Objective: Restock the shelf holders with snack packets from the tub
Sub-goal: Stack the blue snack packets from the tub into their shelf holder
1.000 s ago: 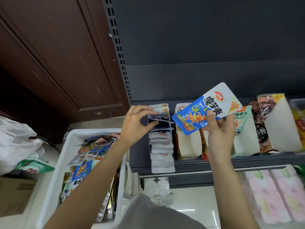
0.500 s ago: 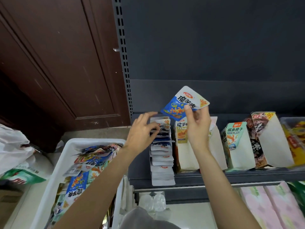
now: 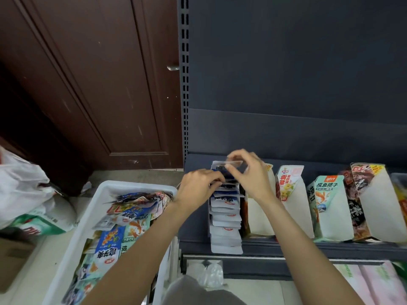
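- Head view: the right hand (image 3: 253,175) pinches a snack packet (image 3: 233,163) by its top edge between thumb and fingertips, at the rear end of the leftmost holder (image 3: 224,208) on the dark shelf (image 3: 198,216).
- The packet is seen nearly edge-on, its face hidden, so its print cannot be read.
- The left hand (image 3: 198,188) has its fingers curled onto the packets standing near the back of the same holder, gripping their tops just beside the right hand.
- That holder is filled front to back with white-backed packets in an overlapping row (only small red logos and dark patches show).
- The white tub (image 3: 105,190) sits on the floor left of the shelf, below the left forearm, heaped with loose snack packets (image 3: 110,245), several blue and white, some pale green.
- To the right on the shelf stand more holders: a cream one (image 3: 262,216) touching the first, a yellow-printed one (image 3: 290,188), a green one (image 3: 330,205) and a dark brown one (image 3: 370,194).
- A white plastic bag (image 3: 19,186) lies at far left, before a brown wooden door (image 3: 88,84).
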The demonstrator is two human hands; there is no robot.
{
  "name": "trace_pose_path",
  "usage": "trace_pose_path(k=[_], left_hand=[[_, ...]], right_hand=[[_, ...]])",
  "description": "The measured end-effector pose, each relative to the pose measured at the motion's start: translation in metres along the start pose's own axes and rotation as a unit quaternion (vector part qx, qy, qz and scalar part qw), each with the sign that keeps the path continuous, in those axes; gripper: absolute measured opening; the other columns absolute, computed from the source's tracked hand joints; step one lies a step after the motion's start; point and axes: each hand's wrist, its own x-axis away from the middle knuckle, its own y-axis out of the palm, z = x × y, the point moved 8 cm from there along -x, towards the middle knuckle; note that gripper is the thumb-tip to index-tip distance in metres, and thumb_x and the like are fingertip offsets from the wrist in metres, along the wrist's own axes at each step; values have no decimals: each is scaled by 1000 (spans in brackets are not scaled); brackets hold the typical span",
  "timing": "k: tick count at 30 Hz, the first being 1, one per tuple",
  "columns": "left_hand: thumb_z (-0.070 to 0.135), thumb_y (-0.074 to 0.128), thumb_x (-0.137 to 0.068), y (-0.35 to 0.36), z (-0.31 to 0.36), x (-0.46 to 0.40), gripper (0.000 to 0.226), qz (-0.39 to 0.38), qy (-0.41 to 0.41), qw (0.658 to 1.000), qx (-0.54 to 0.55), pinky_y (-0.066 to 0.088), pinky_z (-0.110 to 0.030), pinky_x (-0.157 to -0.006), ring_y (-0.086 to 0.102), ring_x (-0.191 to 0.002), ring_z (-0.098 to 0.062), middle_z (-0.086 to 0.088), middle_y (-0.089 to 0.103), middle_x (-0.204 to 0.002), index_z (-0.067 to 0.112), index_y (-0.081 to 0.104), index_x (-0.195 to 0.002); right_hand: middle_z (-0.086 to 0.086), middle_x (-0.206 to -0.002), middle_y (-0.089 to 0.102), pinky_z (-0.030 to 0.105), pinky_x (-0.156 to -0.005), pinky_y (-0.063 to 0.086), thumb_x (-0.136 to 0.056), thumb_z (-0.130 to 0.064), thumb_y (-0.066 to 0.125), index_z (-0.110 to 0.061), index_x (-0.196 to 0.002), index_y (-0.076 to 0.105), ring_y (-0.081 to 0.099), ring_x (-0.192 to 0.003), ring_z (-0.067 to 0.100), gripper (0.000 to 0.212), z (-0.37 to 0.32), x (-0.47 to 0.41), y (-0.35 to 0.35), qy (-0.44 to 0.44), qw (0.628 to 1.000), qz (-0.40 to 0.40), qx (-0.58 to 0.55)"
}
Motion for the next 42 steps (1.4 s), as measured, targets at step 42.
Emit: trace_pose_path(k=[42], left_hand=[[14,79,-73,-30,-240,334,79,-14,-611,773,167,53,-29,-65,63,-74,-14,-6,59,-127,17,37,-140]], right_hand=[[5,-97,69,24,-61,58,-86,-17,71,-11,-98,67,67,-68,10,14,-37,133,341,511,820,-112,-232]])
